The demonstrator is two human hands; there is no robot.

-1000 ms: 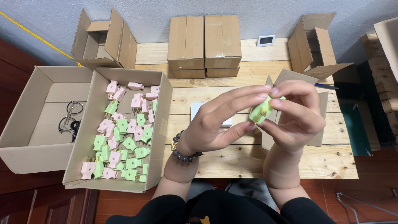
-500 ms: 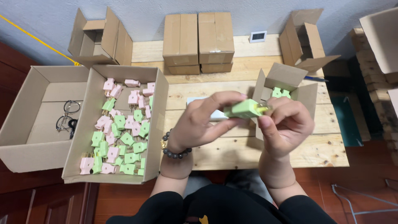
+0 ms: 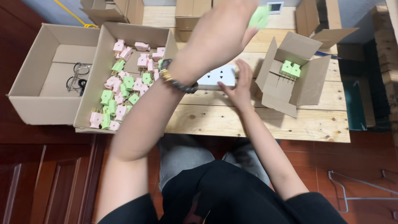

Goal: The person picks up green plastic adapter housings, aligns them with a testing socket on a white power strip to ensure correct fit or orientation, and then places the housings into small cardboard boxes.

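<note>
My left hand (image 3: pixel 222 31), with a beaded bracelet on its wrist, is raised high over the table and holds a blurred green plug (image 3: pixel 260 16) in its fingertips. Lower down, my right hand (image 3: pixel 238 83) grips the right end of a white power strip (image 3: pixel 213 76) that lies on the wooden table (image 3: pixel 257 120). To the right of that hand, a small open cardboard box (image 3: pixel 309 81) holds two green plugs (image 3: pixel 290 68) standing side by side.
A long open box (image 3: pixel 88 99) on the left holds several pink and green plugs (image 3: pixel 124 87). Further left, another open box (image 3: pixel 31 76) contains a pair of glasses (image 3: pixel 76 81). Closed and open cartons (image 3: pixel 188 14) line the table's far edge.
My hands have come apart. The left one rose up and away with the green plug, and the right one dropped onto the white power strip. The view has tilted downward.
</note>
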